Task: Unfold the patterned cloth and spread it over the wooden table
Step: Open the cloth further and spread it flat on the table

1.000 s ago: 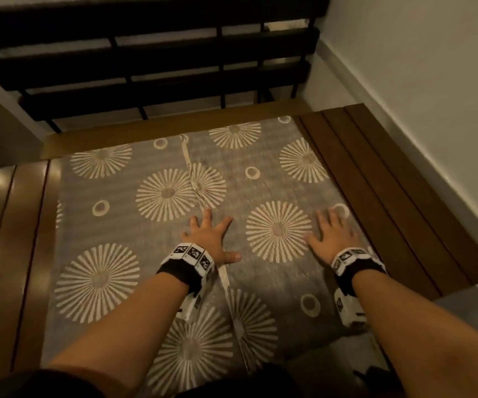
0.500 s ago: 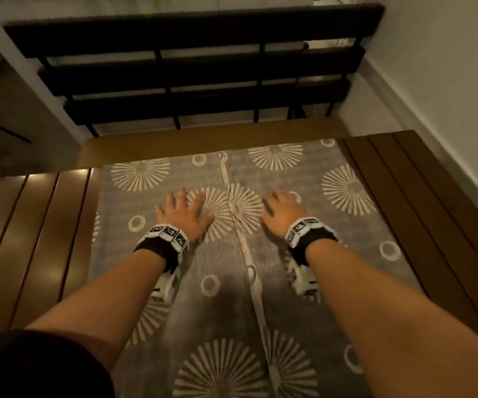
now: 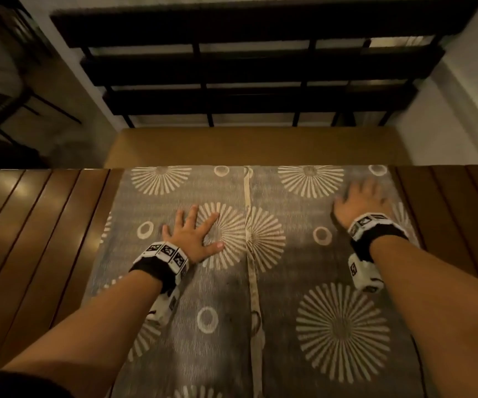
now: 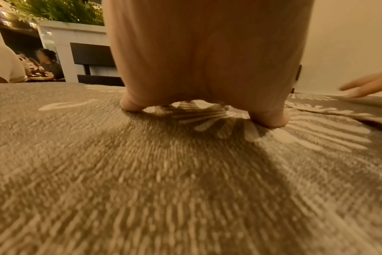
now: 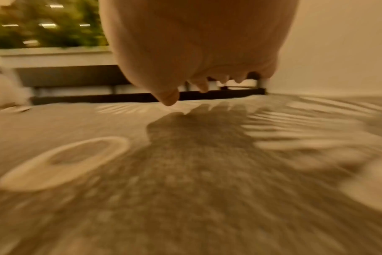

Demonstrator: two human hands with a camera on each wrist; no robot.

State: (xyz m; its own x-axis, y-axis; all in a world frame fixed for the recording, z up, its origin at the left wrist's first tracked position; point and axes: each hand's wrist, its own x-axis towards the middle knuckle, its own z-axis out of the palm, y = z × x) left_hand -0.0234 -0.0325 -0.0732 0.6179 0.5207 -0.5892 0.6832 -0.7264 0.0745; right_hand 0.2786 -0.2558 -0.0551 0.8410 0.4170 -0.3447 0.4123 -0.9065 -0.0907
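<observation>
The grey cloth (image 3: pixel 226 305) with pale sunburst and ring patterns lies flat across the middle of the slatted wooden table (image 3: pixel 45 234), a pale seam running down its centre. My left hand (image 3: pixel 194 237) rests palm down with fingers spread on a sunburst left of the seam; in the left wrist view its fingers (image 4: pixel 130 105) press the cloth (image 4: pixel 142 172). My right hand (image 3: pixel 361 201) lies flat with fingers straight near the cloth's far right corner, blurred by motion. The right wrist view shows the right hand (image 5: pixel 194 51) low over the cloth (image 5: pixel 185 172).
Bare wood slats show on both sides of the cloth, at left and at right (image 3: pixel 461 225). A bench seat (image 3: pixel 255 145) with a dark slatted back (image 3: pixel 246 73) stands beyond the far edge. A pale wall (image 3: pixel 476 81) runs along the right. People (image 4: pixel 48 63) sit at another table.
My right hand has slid outward from beside the centre seam to the cloth's far right corner. My left hand has stayed left of the seam, fingers spread. The head view has shifted.
</observation>
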